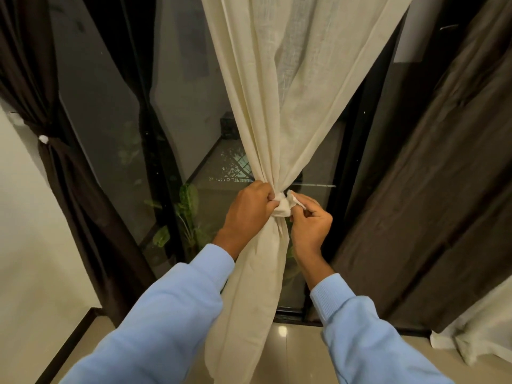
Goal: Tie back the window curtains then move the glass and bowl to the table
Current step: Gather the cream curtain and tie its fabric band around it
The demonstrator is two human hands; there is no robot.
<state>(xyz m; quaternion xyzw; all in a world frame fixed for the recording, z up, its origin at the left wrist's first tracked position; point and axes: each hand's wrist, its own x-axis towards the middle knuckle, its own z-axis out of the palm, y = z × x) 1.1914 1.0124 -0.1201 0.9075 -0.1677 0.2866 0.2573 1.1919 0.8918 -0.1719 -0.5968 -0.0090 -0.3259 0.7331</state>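
Curtain of cream woven cloth hangs gathered at mid-height before the dark glass window — the left hand grips the bunch with curled fingers, the right hand pinches the white fabric tie wrapped round it.

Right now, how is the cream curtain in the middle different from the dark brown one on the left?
The cream curtain is pale and thin; the brown curtain is dark. The brown curtain hangs alone, already cinched by a white band, while the cream curtain is gripped by the left hand as the right hand pinches its white tie. Both are gathered at the middle.
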